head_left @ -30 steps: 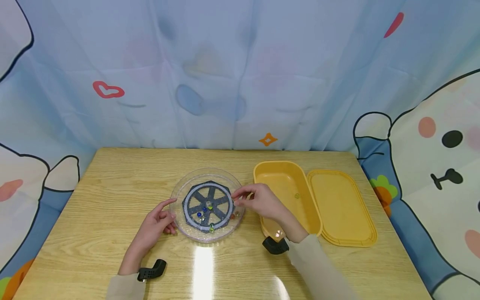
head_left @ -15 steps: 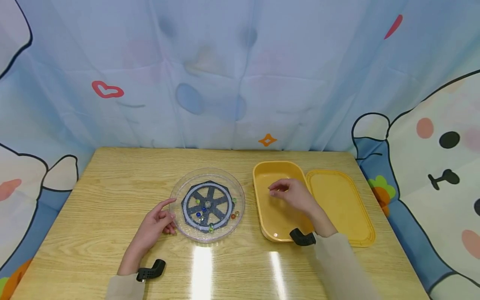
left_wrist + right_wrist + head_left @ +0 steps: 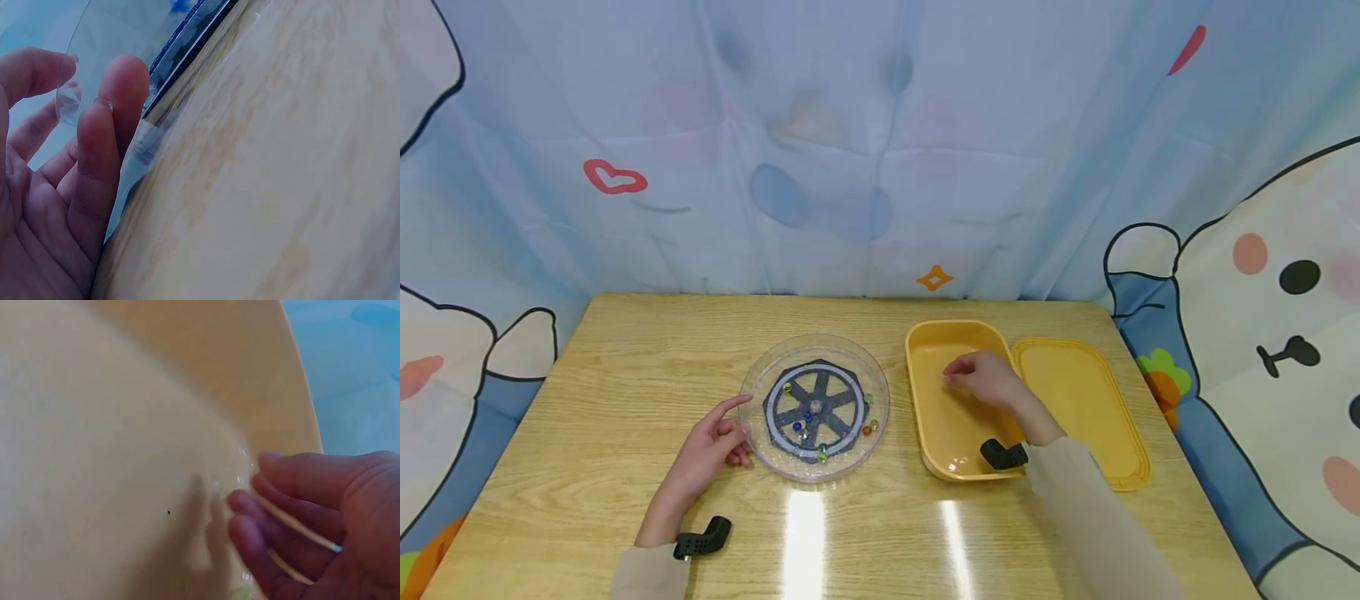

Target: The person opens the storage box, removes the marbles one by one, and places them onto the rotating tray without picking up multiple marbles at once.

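In the head view my left hand holds the left rim of a clear round dish, index finger stretched along the edge. The left wrist view shows thumb and fingertips on both sides of the transparent dish edge. Inside lie several glass marbles, including a yellow-green marble, a blue marble and an orange-red marble. My right hand is inside the yellow box, its fingers loosely bent with a gap to the thumb. Beneath them, a green marble shows at the frame's edge.
A flat yellow lid lies right of the box on the wooden table. Dark spokes and a pale ring form a wheel-like pattern in or under the dish. A printed blue curtain hangs behind the table.
My right hand has moved right from the dish's edge into the box. The yellow-green marble has rolled toward the dish's upper left. My left hand stays in place.
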A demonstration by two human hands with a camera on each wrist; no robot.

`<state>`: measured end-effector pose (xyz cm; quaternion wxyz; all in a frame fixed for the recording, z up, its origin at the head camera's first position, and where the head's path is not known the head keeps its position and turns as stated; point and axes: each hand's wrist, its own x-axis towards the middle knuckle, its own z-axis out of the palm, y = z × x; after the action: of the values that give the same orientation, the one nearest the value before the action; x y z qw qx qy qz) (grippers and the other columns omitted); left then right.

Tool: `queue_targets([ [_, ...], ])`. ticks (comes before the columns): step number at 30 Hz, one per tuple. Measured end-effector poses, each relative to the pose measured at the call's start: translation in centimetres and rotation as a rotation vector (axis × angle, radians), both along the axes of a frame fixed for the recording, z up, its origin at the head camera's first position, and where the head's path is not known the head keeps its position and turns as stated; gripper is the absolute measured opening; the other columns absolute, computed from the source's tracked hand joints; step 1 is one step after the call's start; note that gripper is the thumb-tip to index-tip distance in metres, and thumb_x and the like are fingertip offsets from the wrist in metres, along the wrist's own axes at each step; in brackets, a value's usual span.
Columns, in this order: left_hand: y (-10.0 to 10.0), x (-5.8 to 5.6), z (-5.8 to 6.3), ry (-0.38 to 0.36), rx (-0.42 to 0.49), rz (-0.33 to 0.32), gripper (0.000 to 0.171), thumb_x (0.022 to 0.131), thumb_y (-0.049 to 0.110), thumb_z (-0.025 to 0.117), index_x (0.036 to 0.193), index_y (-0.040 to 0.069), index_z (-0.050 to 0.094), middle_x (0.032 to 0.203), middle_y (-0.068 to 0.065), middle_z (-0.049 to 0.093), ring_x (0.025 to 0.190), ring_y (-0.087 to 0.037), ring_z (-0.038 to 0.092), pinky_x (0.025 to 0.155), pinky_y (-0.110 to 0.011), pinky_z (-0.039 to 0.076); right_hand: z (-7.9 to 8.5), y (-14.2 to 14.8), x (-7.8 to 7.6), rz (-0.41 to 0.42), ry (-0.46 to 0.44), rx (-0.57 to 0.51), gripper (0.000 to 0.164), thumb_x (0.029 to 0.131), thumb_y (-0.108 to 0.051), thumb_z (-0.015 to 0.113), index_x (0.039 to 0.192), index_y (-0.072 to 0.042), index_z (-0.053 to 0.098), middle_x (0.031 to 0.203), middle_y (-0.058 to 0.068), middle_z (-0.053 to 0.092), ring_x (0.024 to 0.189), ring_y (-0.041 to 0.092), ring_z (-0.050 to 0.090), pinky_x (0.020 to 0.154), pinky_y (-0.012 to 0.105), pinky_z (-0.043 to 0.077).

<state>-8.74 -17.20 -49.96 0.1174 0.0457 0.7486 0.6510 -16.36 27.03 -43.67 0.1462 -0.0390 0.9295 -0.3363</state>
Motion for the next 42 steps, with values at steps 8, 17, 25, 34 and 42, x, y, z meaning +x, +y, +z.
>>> queue_targets([
  [8,-0.1,0.0,-0.1,0.007,0.011,-0.008,0.048,0.102,0.008,0.055,0.149,0.011,0.043,0.082,-0.018,0.064,0.065,-0.027,0.067,0.062,-0.031,0.054,-0.1,0.0,-0.3,-0.015,0.061,-0.082,0.016,0.095,-0.008,0.067,0.106,0.002,0.072,0.099,0.012,0.071,0.088,0.025,0.064,0.074,0.033,0.049],
  [17,-0.2,-0.2,-0.1,0.018,0.020,-0.020,0.048,0.102,0.010,0.056,0.148,0.008,0.043,0.082,-0.020,0.064,0.065,-0.026,0.067,0.062,-0.031,0.054,0.5,-0.2,-0.1,-0.112,-0.004,-0.008,0.026,0.094,-0.011,0.067,0.113,0.007,0.068,0.103,0.017,0.069,0.087,0.026,0.063,0.075,0.036,0.051],
  [25,0.0,-0.1,0.1,0.010,0.021,-0.015,0.050,0.102,0.008,0.056,0.150,0.006,0.040,0.082,-0.019,0.064,0.064,-0.026,0.066,0.061,-0.030,0.053,-0.2,-0.2,-0.8,-0.143,-0.023,0.034,0.046,0.093,-0.019,0.068,0.128,0.009,0.058,0.111,0.020,0.066,0.095,0.028,0.062,0.084,0.040,0.050],
  [34,-0.1,-0.2,0.0,0.010,0.014,-0.009,0.048,0.102,0.008,0.055,0.148,0.008,0.043,0.082,-0.018,0.064,0.065,-0.027,0.067,0.062,-0.032,0.055,-0.8,-1.6,-2.2,-0.125,0.002,0.001,0.046,0.089,-0.020,0.074,0.128,0.002,0.063,0.102,0.014,0.070,0.087,0.024,0.066,0.079,0.037,0.051],
  [42,-0.1,-0.1,-0.1,0.008,0.016,-0.012,0.048,0.102,0.008,0.055,0.149,0.009,0.043,0.082,-0.018,0.064,0.065,-0.027,0.067,0.062,-0.033,0.056,-1.5,-4.0,-2.3,-0.066,0.089,0.034,0.033,0.084,-0.015,0.078,0.113,-0.001,0.072,0.083,0.006,0.069,0.071,0.017,0.059,0.068,0.030,0.047],
])
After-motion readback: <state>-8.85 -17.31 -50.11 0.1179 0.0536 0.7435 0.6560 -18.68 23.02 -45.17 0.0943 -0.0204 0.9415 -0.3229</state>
